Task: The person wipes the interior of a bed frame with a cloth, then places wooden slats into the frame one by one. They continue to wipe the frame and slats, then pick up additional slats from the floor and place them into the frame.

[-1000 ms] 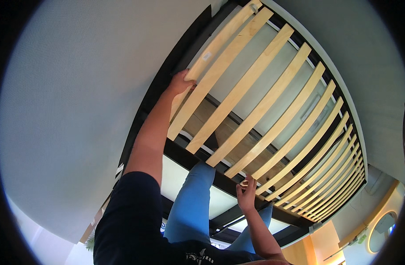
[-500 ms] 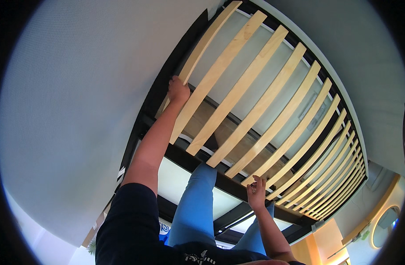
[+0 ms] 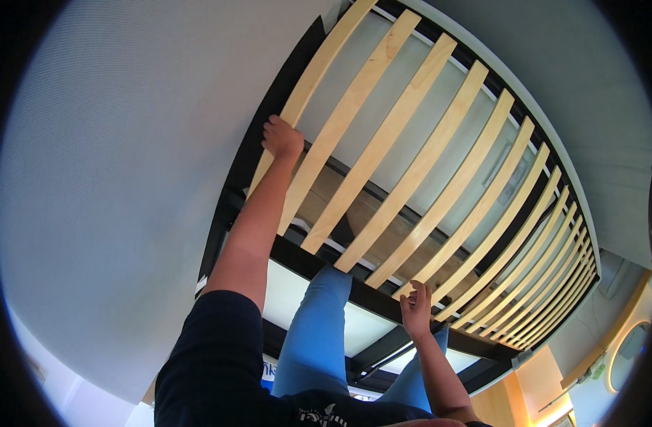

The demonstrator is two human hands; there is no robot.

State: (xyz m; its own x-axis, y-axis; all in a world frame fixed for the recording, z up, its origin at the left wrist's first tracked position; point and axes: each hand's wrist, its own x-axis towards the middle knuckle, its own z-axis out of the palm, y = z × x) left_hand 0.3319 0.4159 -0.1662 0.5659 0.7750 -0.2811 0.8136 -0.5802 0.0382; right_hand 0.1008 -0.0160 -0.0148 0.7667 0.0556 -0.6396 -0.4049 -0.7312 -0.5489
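Note:
A bed frame's row of pale wooden slats [image 3: 386,132] spans between dark rails. My left hand [image 3: 284,137] is closed over the endmost slat [image 3: 324,65], about two thirds of the way down its length, with the arm stretched forward. My right hand [image 3: 416,312] hovers at the near rail [image 3: 378,297], beside the lower end of another slat [image 3: 475,224]. Its fingers are slightly bent and apart, and nothing shows in them. Whether its fingertips touch the wood is hard to tell.
Grey padded panels [image 3: 127,178] rise on the left and along the far side. My legs [image 3: 315,334] stand against the near rail. Brown boards and a dark frame show below the slats. A round mirror [image 3: 628,356] is at the far right.
My left hand has shifted slightly up along the end slat, its fingers now over the top. The view has tilted a little; my right hand stays near the rail.

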